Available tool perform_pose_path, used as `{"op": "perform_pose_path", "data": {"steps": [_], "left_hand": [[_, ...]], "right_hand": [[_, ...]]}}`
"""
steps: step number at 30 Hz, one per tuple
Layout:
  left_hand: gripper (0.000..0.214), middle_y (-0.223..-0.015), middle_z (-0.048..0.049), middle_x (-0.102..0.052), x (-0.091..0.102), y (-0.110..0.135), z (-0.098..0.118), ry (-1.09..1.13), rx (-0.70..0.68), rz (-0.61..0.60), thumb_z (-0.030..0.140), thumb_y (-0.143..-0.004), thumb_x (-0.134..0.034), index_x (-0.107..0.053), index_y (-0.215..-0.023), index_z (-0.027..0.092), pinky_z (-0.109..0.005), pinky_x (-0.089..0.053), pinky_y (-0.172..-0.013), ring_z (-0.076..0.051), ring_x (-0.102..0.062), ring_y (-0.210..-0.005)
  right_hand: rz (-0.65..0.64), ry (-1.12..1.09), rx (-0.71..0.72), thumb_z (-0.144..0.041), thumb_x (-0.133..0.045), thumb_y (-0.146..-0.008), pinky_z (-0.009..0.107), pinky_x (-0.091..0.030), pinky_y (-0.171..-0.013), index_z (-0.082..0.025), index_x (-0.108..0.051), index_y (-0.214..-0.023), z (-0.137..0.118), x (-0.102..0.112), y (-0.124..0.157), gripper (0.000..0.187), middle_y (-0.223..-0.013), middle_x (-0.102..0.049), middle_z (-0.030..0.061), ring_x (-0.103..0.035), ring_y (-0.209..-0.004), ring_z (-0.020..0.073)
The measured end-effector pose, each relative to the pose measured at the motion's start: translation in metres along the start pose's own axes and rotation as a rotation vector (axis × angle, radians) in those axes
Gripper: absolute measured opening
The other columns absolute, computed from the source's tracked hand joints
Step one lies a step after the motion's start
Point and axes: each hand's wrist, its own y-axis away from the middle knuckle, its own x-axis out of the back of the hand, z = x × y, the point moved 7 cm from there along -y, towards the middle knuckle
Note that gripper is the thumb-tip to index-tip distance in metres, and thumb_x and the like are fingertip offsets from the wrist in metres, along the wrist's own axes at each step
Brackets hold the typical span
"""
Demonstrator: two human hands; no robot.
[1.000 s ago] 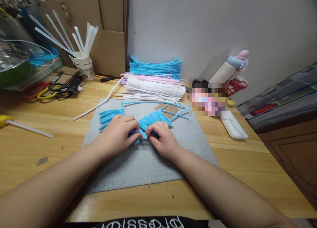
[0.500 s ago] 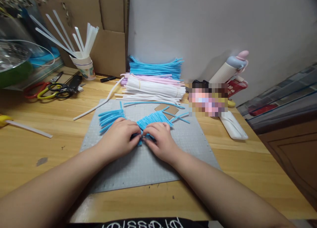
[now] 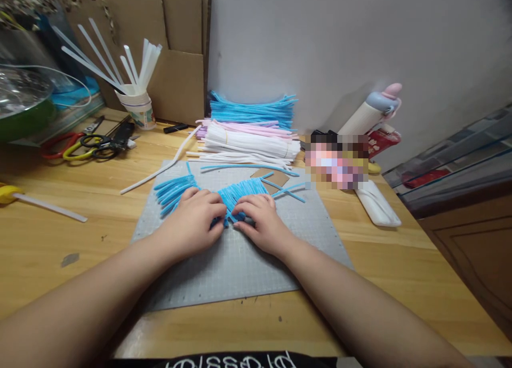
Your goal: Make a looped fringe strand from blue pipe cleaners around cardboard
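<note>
Both hands work on blue pipe cleaners over a grey cutting mat (image 3: 256,266). My left hand (image 3: 202,213) is closed on a bundle of blue pipe cleaners (image 3: 174,189), whose ends fan out to the left. My right hand (image 3: 262,218) is curled around the near edge of a second blue pipe cleaner piece (image 3: 244,189), laid in close parallel rows. The two pieces meet between my fingertips, where a short blue end shows. My palms hide part of both. Loose blue pipe cleaners (image 3: 294,189) lie to the right, and one more (image 3: 248,168) lies behind.
At the back lie blue (image 3: 252,112) and white pipe cleaner bundles (image 3: 248,141). A cup of glue sticks (image 3: 138,106) and scissors (image 3: 66,146) stand at the left, with a yellow glue gun (image 3: 10,193) nearer. A bottle (image 3: 364,114) leans on the wall at the right.
My fingertips have parted slightly, and more of the blue piece between them shows. The left bundle has shifted a little left and tilted.
</note>
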Motion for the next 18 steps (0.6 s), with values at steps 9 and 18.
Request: {"op": "perform_pose_path", "data": {"steps": [9,18], "left_hand": [[0.015,-0.082,-0.0032,-0.07,-0.012,0.002,0.0,0.129,0.164,-0.117,0.033,-0.083,-0.056,-0.066,-0.082,0.021,-0.038,-0.037,-0.076,-0.024,-0.061,-0.083],[0.022,-0.086,-0.0032,-0.072,-0.006,-0.002,-0.006,0.056,0.157,-0.069,0.026,-0.088,-0.049,-0.071,-0.083,0.023,-0.035,-0.04,-0.074,-0.023,-0.064,-0.083]], "right_hand": [[0.033,0.03,-0.032,-0.028,-0.067,-0.083,0.041,-0.023,-0.101,-0.026,-0.061,-0.1,-0.001,0.003,0.005,0.018,-0.112,-0.063,0.0035,-0.052,-0.112,0.021],[0.032,0.105,-0.122,-0.036,-0.068,-0.082,0.046,-0.024,-0.099,-0.025,-0.059,-0.109,0.013,0.018,0.011,0.031,-0.123,-0.058,0.0078,-0.048,-0.118,0.026]]}}
